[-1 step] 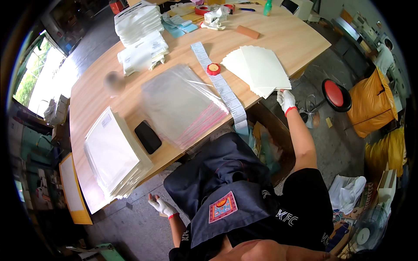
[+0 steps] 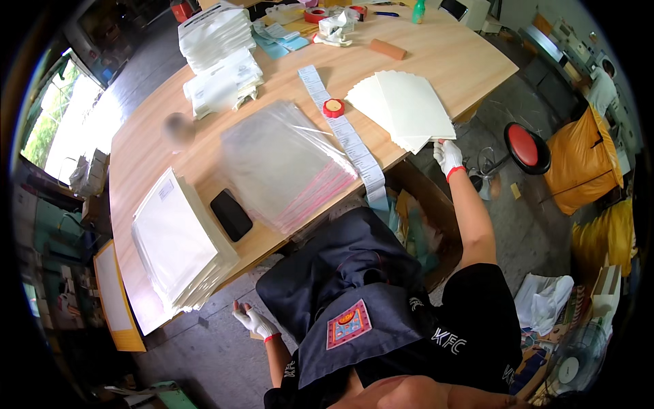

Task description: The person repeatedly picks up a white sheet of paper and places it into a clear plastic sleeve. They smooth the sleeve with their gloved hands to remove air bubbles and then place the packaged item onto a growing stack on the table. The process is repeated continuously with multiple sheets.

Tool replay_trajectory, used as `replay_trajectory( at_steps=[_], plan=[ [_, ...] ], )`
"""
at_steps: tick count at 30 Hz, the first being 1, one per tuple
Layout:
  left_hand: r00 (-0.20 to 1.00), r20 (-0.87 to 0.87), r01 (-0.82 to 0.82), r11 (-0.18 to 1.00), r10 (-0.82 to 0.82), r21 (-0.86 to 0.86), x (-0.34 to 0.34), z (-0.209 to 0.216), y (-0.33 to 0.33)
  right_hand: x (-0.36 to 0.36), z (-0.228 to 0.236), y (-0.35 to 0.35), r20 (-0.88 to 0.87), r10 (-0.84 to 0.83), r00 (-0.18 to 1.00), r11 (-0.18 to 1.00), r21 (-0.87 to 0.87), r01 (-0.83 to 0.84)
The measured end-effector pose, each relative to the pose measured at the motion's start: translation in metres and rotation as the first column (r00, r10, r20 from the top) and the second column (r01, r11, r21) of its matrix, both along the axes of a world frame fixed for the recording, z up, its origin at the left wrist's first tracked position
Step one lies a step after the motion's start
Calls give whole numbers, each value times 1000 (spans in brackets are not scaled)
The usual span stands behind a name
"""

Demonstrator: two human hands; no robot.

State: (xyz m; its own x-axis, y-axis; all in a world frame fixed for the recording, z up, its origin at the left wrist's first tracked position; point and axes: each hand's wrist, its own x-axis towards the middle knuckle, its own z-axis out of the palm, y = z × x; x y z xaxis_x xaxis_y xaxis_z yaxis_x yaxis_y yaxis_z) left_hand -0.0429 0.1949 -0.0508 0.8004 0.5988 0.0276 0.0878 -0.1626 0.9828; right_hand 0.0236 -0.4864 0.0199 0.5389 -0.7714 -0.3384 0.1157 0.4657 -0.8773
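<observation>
My right hand, in a white glove with bare fingertips and a red cuff, is at the near right corner of a fanned stack of cream paper sheets. Its fingers are closed on the sheet edge there, though the grip is partly hidden. Off the table's front edge, my left hand, gloved the same way, hangs low with fingers apart and nothing in it. Nearest to it is a pile of sheets in clear bags. Between the two piles lie flat clear plastic bags with pink edges.
A strip of printed labels hangs over the table's front edge, with a red round object on it. A black phone lies beside the bagged pile. White packs are stacked at the back left. An open box stands below.
</observation>
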Motion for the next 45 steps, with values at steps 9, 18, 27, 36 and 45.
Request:
replay_trajectory(
  at_steps=[9, 18, 27, 36, 45],
  plan=[
    [991, -13, 136, 982, -135, 129, 6, 29, -36, 8, 4, -11, -31, 26, 999, 984, 179, -20],
    [906, 116, 364, 888, -408, 280, 19, 51, -65, 48, 19, -11, 151, -124, 981, 983, 152, 101],
    [747, -128, 353, 225, -653, 908, 122, 131, -161, 67, 45, 2, 152, 26, 988, 992, -127, -7],
    [692, -545, 599, -47, -474, 800, 149, 161, -215, -32, 100, 114, 32, 502, 864, 865, -20, -501],
    [614, -404, 635, 120, -678, 763, 175, 132, -175, -69, 81, 157, -128, 840, 527, 539, 93, -837]
  ],
)
